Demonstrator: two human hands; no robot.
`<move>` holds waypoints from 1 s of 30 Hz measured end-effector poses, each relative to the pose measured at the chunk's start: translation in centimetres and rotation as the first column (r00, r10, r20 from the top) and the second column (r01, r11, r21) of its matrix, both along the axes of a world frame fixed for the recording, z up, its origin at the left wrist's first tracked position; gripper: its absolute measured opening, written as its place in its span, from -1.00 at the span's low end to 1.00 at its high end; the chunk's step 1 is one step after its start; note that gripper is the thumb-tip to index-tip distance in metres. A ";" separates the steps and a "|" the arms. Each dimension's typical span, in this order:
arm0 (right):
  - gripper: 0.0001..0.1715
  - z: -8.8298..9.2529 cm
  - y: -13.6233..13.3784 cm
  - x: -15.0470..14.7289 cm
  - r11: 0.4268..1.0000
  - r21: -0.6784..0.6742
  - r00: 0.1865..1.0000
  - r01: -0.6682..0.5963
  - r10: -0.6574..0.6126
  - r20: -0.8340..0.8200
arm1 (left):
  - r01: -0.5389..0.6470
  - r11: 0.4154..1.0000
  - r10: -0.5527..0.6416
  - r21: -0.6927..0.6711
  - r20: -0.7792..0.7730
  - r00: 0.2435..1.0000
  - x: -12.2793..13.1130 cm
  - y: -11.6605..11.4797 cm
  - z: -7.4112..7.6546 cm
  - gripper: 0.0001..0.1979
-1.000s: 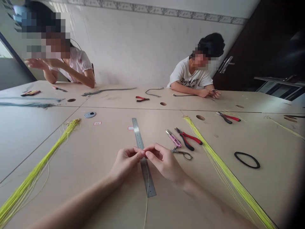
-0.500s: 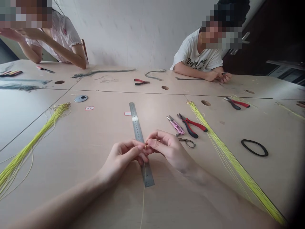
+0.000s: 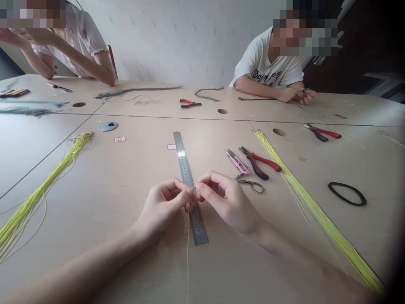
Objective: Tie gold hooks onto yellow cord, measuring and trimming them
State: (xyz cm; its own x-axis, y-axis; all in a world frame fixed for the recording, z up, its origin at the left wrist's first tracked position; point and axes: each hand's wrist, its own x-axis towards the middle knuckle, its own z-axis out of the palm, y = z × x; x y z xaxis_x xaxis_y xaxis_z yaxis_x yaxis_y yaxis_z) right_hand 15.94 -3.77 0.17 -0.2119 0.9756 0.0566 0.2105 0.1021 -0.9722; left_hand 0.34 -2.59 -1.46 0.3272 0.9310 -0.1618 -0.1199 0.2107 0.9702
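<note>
Pinched between the thumb and fingers of my left hand (image 3: 167, 200) is a thin yellow cord (image 3: 188, 253), which hangs down toward the bottom edge. A tiny gold-coloured bit (image 3: 191, 187) shows at the cord's upper end, by the fingertips. Close beside it on the right, my right hand (image 3: 228, 202) is closed, thumb against the fingers; what lies in that pinch is too small to make out. Both hands are above a steel ruler (image 3: 181, 156), which lies lengthwise on the table and is partly hidden by the fingers.
Yellow cord bundles lie left (image 3: 47, 181) and right (image 3: 310, 207). Near my right hand are pink thread snips (image 3: 238, 162), red-and-black pliers (image 3: 261, 162) and a metal finger-loop tool (image 3: 253, 185). A black oval ring (image 3: 347, 194) lies farther right. Two people sit across the table.
The whole view has shifted slightly. My right fingertips have drawn a little away from the left ones, and the gold-coloured bit now shows between the hands. The left hand keeps its pinch.
</note>
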 end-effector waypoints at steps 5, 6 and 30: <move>-0.86 0.1 -0.3 -0.3 1.000 0.014 1.000 -0.012 0.012 0.026 | 0.010 1.000 -0.009 0.023 -0.014 1.000 0.0 0.1 -0.1 -0.83; -0.87 0.0 -0.3 -0.3 1.000 0.012 1.000 -0.006 0.006 0.027 | 0.006 1.000 -0.005 0.027 -0.030 1.000 0.1 0.1 0.0 -0.83; -0.87 0.7 0.1 0.7 0.933 0.358 0.962 -0.011 -0.088 0.259 | 0.005 0.995 0.012 0.104 -0.168 0.986 0.2 -0.2 0.6 -0.88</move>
